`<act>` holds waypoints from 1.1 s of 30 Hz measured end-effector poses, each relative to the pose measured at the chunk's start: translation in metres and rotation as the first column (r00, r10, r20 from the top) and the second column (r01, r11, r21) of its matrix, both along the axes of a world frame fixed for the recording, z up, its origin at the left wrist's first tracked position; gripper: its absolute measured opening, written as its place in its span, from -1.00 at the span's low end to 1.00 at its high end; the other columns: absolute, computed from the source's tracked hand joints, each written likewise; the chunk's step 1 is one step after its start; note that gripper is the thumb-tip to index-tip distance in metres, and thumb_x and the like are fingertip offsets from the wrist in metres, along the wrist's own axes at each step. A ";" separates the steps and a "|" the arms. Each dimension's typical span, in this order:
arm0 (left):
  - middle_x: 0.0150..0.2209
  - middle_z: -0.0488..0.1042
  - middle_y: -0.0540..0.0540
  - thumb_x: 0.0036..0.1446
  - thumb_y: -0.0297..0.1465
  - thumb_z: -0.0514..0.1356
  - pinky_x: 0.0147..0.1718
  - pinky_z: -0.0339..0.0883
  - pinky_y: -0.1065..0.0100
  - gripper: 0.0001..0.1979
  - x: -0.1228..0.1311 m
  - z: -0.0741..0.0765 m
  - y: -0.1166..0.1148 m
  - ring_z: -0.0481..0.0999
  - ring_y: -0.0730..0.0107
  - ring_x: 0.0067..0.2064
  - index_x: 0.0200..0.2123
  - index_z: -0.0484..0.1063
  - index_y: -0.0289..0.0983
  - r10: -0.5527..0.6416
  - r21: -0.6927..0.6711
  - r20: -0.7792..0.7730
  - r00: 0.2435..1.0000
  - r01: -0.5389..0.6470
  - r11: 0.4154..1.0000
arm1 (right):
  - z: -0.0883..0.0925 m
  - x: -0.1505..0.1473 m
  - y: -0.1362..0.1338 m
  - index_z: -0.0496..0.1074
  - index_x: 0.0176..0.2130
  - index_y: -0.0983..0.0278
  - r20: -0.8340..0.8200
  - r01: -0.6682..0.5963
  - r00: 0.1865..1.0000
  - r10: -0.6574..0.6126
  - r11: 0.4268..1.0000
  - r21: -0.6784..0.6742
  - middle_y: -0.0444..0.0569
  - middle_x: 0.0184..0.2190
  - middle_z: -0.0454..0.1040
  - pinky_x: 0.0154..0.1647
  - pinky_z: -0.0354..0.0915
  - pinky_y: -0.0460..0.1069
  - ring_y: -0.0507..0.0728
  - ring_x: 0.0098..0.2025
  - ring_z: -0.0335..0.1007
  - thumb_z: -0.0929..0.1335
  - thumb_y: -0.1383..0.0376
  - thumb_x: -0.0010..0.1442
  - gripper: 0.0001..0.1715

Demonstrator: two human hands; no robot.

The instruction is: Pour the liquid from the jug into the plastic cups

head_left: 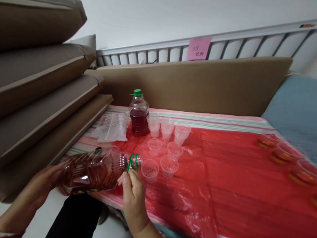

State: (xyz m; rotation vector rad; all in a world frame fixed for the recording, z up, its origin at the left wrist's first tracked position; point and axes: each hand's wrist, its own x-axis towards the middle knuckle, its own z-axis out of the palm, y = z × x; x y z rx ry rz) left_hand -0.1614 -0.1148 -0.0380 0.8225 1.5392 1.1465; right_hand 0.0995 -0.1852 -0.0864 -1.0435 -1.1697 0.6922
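- Bottle (91, 170) of reddish-brown liquid, large and clear-walled, is tipped nearly onto its side above the near left edge of the table, its neck pointing right.
- The left hand (47, 182) is cupped around the base of the bottle and grips it from below; a bracelet (1, 234) shows at that wrist.
- The right hand (132, 194) comes up from underneath and its thumb and fingers pinch the neck at the green ring (132, 162).
- The mouth of the bottle sits just beside a small clear cup (150, 169); whether liquid is running cannot be told.
- Three more single cups (168, 165) stand near it, and behind them are short stacks of cups (167, 128).
- All of these rest on a red plastic sheet (240, 187) spread over a striped cloth (206, 120).
- A second bottle (139, 116) holding darker liquid stands upright at the back, closed with a green cap (137, 92), just left of the stacks.
- A clear plastic bag (112, 128) lies left of that bottle.
- Blurred shallow bowls (284, 153) line the right side of the sheet.
- Brown cushions (26, 87) are stacked at the left.
- A brown board (211, 83) stands behind the table.
- A pink note (199, 48) is stuck to the white railing above it.
- A blue blanket (311, 114) lies at the far right.
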 end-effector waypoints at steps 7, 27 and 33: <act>-0.48 0.61 -0.06 -0.13 -0.52 0.34 -0.44 0.46 0.50 -0.95 0.001 0.002 0.001 0.57 0.38 -0.43 -0.50 0.55 -0.30 0.062 0.032 -0.024 0.998 -0.061 0.998 | -0.007 -0.003 0.001 0.26 -0.47 0.21 -0.032 -0.007 0.999 0.006 1.000 -0.023 -0.08 -0.46 0.37 -0.23 0.27 -0.02 0.08 -0.32 0.34 0.12 0.13 0.39 -0.56; -0.48 0.61 -0.08 -0.07 -0.50 0.31 -0.42 0.48 0.52 -0.98 0.002 0.003 0.001 0.57 0.40 -0.43 -0.47 0.53 -0.31 0.069 0.042 -0.063 0.996 -0.067 0.997 | -0.015 -0.001 0.001 0.29 -0.49 0.21 -0.076 0.047 0.996 -0.051 0.997 -0.054 -0.11 -0.50 0.38 -0.27 0.27 -0.04 0.06 -0.38 0.35 0.13 0.10 0.38 -0.52; -0.52 0.58 -0.04 -0.19 -0.48 0.39 -0.54 0.43 0.50 -0.87 0.004 0.009 -0.002 0.54 0.37 -0.48 -0.47 0.52 -0.26 0.048 0.075 -0.160 0.986 -0.036 0.997 | -0.015 0.000 0.000 0.29 -0.49 0.21 -0.095 0.047 0.994 -0.052 0.997 -0.060 -0.11 -0.51 0.38 -0.28 0.27 -0.04 0.06 -0.40 0.36 0.12 0.06 0.38 -0.50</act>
